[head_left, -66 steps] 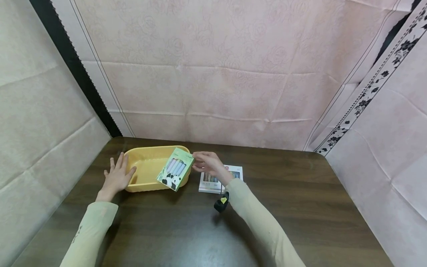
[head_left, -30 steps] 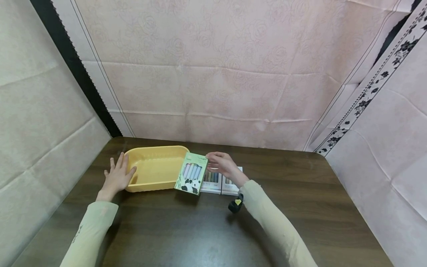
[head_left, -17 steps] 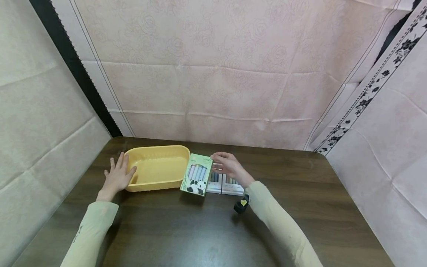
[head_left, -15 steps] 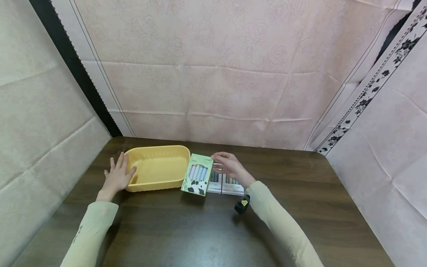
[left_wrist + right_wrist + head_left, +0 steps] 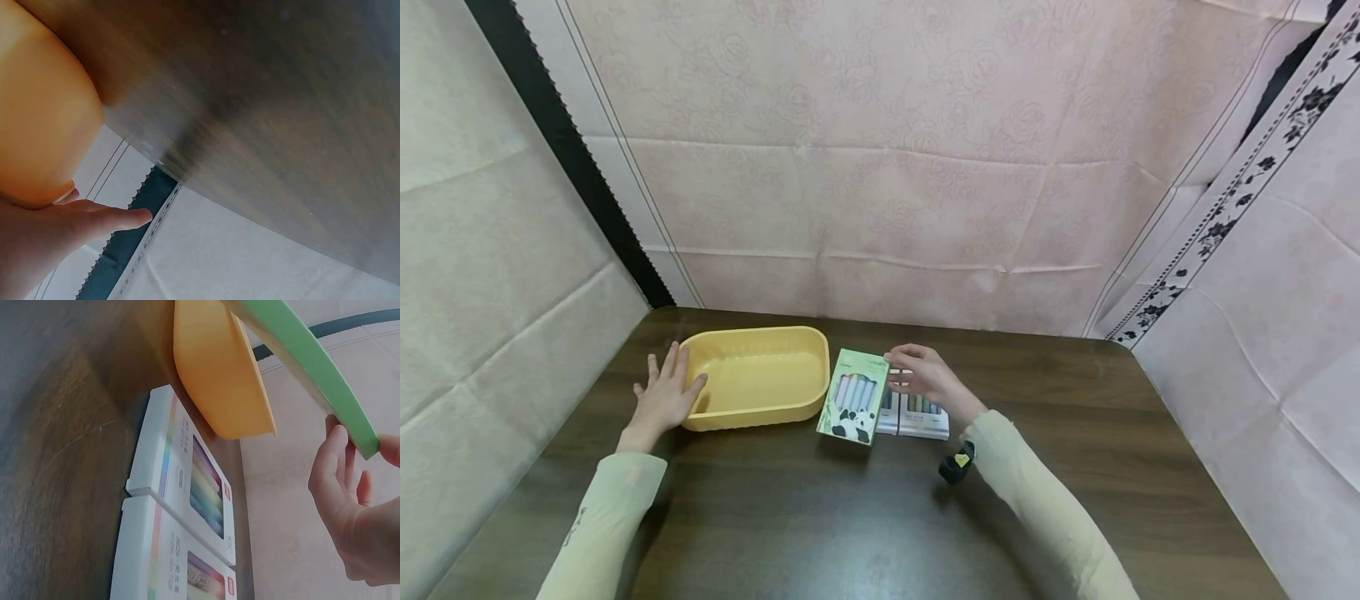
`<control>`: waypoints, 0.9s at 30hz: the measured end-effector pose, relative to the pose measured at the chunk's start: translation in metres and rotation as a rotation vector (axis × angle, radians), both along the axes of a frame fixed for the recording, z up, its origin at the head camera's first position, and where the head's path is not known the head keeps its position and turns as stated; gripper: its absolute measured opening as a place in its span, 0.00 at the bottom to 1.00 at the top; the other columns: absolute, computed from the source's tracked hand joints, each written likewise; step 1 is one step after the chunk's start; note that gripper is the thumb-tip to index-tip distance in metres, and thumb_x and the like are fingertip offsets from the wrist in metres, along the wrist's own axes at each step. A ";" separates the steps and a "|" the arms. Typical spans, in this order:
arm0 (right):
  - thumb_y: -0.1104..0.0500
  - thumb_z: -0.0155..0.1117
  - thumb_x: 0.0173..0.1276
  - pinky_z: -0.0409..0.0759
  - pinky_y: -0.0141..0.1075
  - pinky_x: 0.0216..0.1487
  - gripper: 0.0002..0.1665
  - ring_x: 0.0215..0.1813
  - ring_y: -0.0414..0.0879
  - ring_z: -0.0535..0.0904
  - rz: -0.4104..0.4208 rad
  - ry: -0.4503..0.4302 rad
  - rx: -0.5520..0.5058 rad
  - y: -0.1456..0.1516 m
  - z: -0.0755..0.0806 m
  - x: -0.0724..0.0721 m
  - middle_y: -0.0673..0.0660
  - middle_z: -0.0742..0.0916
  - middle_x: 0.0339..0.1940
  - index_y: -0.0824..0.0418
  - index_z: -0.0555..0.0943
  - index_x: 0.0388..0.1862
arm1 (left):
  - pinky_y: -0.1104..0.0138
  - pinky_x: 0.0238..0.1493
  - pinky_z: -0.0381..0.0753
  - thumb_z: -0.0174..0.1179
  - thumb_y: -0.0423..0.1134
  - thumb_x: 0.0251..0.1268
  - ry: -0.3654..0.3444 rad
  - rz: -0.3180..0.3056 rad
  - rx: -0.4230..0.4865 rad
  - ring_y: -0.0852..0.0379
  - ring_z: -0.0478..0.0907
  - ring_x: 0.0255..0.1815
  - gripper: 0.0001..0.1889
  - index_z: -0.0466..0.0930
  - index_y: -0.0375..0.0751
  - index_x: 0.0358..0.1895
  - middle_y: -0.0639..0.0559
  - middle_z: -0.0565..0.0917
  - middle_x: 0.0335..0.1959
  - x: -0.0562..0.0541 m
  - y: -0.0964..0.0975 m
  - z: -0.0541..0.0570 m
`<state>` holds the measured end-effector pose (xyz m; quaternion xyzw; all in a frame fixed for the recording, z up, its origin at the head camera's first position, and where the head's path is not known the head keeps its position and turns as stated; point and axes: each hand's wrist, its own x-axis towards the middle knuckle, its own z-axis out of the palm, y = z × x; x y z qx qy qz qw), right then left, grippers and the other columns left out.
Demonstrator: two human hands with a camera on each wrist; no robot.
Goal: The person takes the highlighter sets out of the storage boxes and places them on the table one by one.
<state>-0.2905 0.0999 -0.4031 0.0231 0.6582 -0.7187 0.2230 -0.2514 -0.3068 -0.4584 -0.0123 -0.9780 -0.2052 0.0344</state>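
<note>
A green panda-print box of marker pens hangs tilted just right of the yellow plastic basin. My right hand pinches it by its upper right corner, between thumb and fingers in the right wrist view, where the green edge of the box shows. Beneath lie two white window boxes of pens side by side, the left one partly hidden by the green box, the right one partly behind my hand. My left hand rests with spread fingers against the basin's left end.
The dark wooden table carries all of this, with its back edge close behind the basin. Pale patterned cloth hangs at the back and both sides. A black wrist camera sits under my right wrist.
My right hand has carried the green box rightward, from over the basin's right end to over the left white box. More of the basin shows; my left hand stays in place.
</note>
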 end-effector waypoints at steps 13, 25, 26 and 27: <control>0.57 0.60 0.61 0.81 0.36 0.38 0.18 0.37 0.45 0.82 0.005 0.023 0.051 0.018 -0.004 0.000 0.56 0.80 0.40 0.63 0.71 0.47 | 0.24 0.47 0.36 0.30 0.57 0.68 -0.007 -0.001 -0.003 0.23 0.26 0.65 0.37 0.32 0.34 0.69 0.36 0.31 0.71 -0.001 -0.002 -0.002; 0.55 0.59 0.61 0.80 0.41 0.44 0.22 0.40 0.47 0.81 -0.022 0.024 0.091 0.039 -0.011 -0.003 0.59 0.78 0.47 0.64 0.69 0.51 | 0.25 0.48 0.37 0.30 0.56 0.69 -0.006 -0.003 -0.003 0.23 0.25 0.64 0.37 0.33 0.32 0.69 0.35 0.32 0.71 0.000 -0.001 0.000; 0.55 0.59 0.61 0.80 0.39 0.42 0.22 0.39 0.46 0.81 -0.026 0.024 0.092 0.041 -0.011 -0.004 0.59 0.78 0.46 0.64 0.69 0.51 | 0.24 0.48 0.37 0.30 0.56 0.69 -0.007 -0.003 -0.004 0.23 0.25 0.64 0.37 0.33 0.32 0.69 0.35 0.32 0.71 0.000 0.000 0.000; 0.55 0.59 0.62 0.80 0.38 0.41 0.22 0.39 0.46 0.81 -0.026 0.023 0.094 0.042 -0.012 -0.004 0.58 0.78 0.45 0.64 0.69 0.51 | 0.24 0.48 0.37 0.30 0.56 0.69 -0.008 -0.002 -0.004 0.23 0.25 0.64 0.37 0.33 0.32 0.69 0.35 0.32 0.71 0.000 0.000 0.000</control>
